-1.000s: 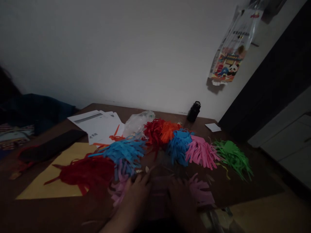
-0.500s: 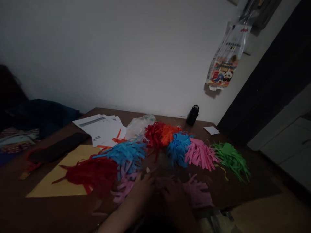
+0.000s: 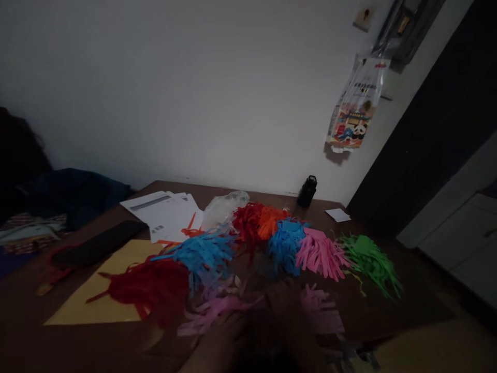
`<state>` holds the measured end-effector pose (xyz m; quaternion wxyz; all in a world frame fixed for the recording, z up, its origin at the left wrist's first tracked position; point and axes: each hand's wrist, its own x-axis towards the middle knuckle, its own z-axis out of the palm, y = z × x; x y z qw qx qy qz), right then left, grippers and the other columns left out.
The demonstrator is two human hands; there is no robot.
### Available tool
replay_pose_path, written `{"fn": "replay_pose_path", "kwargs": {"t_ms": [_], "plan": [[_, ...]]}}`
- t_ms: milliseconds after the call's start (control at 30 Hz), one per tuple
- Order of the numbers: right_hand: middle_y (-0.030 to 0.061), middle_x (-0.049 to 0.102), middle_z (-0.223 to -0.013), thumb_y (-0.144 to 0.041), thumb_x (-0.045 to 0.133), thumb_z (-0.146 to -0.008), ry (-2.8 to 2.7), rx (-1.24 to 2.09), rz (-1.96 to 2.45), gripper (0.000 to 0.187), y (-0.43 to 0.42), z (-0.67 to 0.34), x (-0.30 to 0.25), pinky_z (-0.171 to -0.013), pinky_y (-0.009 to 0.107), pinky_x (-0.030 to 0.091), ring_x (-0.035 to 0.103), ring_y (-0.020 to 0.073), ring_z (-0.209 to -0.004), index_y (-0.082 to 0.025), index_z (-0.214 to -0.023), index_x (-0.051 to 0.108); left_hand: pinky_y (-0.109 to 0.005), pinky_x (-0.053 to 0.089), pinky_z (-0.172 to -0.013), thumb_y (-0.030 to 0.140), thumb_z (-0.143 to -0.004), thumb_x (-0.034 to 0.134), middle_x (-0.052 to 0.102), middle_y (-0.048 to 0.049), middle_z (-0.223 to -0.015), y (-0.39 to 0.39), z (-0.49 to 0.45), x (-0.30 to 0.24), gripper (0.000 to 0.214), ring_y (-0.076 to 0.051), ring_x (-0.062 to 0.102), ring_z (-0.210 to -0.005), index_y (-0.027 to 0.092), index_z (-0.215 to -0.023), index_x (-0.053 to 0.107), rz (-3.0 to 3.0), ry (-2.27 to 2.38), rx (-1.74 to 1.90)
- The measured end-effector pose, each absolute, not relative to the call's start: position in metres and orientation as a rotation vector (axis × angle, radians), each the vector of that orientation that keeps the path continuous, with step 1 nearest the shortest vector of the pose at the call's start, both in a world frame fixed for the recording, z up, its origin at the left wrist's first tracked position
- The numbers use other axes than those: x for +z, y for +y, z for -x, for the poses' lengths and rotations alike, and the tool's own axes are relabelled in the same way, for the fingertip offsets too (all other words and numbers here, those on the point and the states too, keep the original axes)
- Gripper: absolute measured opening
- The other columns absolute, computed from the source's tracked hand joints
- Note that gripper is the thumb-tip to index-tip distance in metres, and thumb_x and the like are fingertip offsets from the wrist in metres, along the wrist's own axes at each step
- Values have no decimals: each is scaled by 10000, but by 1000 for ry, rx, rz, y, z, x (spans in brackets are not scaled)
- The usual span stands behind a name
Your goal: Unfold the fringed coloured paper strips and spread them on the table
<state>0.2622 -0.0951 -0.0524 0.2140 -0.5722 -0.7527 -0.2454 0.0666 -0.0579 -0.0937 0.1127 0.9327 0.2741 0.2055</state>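
My left hand (image 3: 229,331) is low at the front of the table, dark and smeared, its fingers not readable. Just beyond it lies pink fringed paper (image 3: 212,313), with a strip stretching right towards my other hand. My right hand (image 3: 285,300) is a little farther forward, fingers bent, apparently closed on the end of that pink strip. Right of it rests another pink fringed piece (image 3: 326,318). Ahead are a light blue fringed bundle (image 3: 207,251) and a darker blue one (image 3: 287,243). Deep shadow hides what lies between my hands.
Red fringe (image 3: 151,287) lies on a yellow sheet (image 3: 81,303). Behind are white papers (image 3: 166,210), a clear plastic bag (image 3: 223,207), and red (image 3: 248,217) and orange (image 3: 274,220) bundles. Pink (image 3: 320,254) and green (image 3: 370,264) bundles and a black bottle (image 3: 307,191) stand rightward.
My left hand has drawn back towards me, uncovering more pink fringe and a strip between the hands. My right hand has shifted slightly right. The view has tilted up a little.
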Motion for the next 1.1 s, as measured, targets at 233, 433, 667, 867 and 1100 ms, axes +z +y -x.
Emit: {"fn": "replay_pose_path", "kwargs": {"t_ms": [233, 433, 667, 867, 1100], "plan": [[1, 617, -683, -77, 354, -938, -1843, -804, 1456, 266, -84, -297, -3, -808, 369, 345, 557, 183, -646, -205, -812, 551, -475, 411, -960, 184, -768, 709, 654, -99, -1303, -54, -61, -86, 399, -338, 557, -1201, 269, -1157, 686, -2911, 982, 402], [15, 655, -719, -129, 381, -954, -1743, -859, 1504, 225, -79, -311, 25, -872, 394, 318, 584, 188, -687, -194, -874, 581, -437, 369, -973, 339, -849, 682, 716, -68, -1160, -60, -65, -68, 213, -292, 589, -1132, 259, -1045, 711, -2873, 960, 491], [64, 697, -789, -265, 420, -964, -1334, -1131, 1739, 250, -79, -370, 89, -871, 426, 344, 626, 231, -760, -164, -896, 638, -507, 382, -957, 241, -861, 601, 699, -116, -1188, -64, -69, -44, 229, -320, 611, -1128, 235, -1057, 721, -2774, 1166, 198], [53, 691, -834, -217, 495, -955, -1559, -1169, 1456, 129, -120, -360, 133, -909, 432, 383, 624, 205, -794, -186, -945, 620, -563, 418, -914, 138, -796, 539, 664, -171, -1260, -47, -58, -20, 396, -358, 597, -1149, 203, -1157, 690, -2697, 1365, 157], [-31, 699, -803, -108, 497, -913, -2127, -775, 1244, 215, -138, -281, 104, -1044, 478, 324, 631, 182, -822, -277, -936, 627, -421, 464, -969, 355, -919, 471, 647, -74, -1296, -45, -31, 37, 365, -282, 573, -1167, 321, -1234, 652, -2280, 844, 958]]}}
